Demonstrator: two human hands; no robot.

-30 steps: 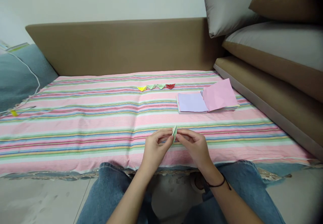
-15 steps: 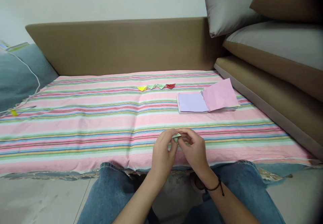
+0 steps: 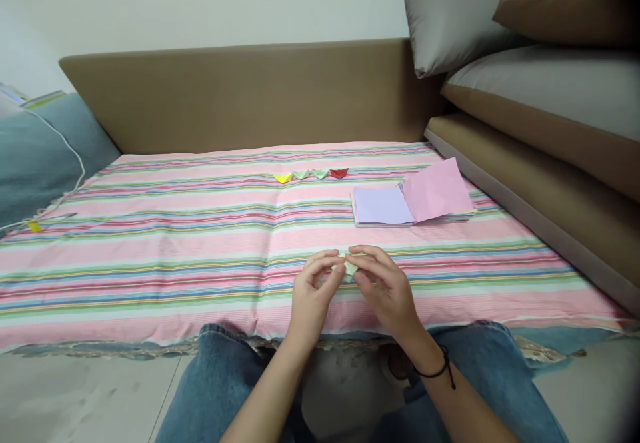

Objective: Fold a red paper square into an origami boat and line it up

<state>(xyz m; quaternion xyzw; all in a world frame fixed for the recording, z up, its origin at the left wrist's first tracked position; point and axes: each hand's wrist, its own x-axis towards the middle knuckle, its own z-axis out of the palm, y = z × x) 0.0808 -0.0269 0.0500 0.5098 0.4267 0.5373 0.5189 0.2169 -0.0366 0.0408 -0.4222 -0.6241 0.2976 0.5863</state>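
Note:
A small pale green folded paper piece is pinched between both my hands just above the striped cloth. My left hand grips its left side with fingertips closed. My right hand closes on its right side, a black band on the wrist. Most of the paper is hidden by my fingers. Farther back lie folded paper shapes in a row: a yellow one, two pale green ones and a red one.
A stack of square papers with a pink sheet lifted lies right of centre. Brown sofa cushions rise on the right, a brown backrest behind. A white cable runs at left.
The green paper went from upright between my fingertips to lying flatter, and my hands closed in together around it, then rose slightly. The camera view shifted a little.

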